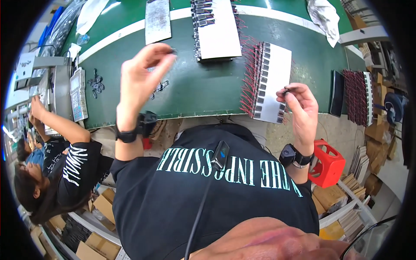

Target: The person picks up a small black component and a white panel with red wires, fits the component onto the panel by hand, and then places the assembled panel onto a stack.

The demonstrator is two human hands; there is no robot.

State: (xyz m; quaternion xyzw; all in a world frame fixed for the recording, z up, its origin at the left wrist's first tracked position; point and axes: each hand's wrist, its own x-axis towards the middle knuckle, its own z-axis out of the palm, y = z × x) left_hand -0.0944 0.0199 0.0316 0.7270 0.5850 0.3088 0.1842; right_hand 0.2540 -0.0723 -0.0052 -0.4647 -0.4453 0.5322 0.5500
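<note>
My left hand (141, 71) is raised over the green table, thumb and fingers pinched around something small and dark at the fingertips that I cannot make out. A loose cluster of small black parts (160, 89) lies just beside it. At the right, my right hand (301, 106) pinches a small black part (285, 92) by the near right edge of a white board (277, 78). Along that board's left side runs a row of small black rectangular components (263, 80) with thin red wires (249, 91) sticking out to the left.
A stack of similar white boards (222, 37) stands at the back middle, beside a grey plate (158, 26). More small parts (96, 83) lie left, near a keypad device (78, 95). A black tray (336, 93) and a wired bundle (357, 97) sit right. A red stool (327, 162) and a co-worker (65, 169) flank me.
</note>
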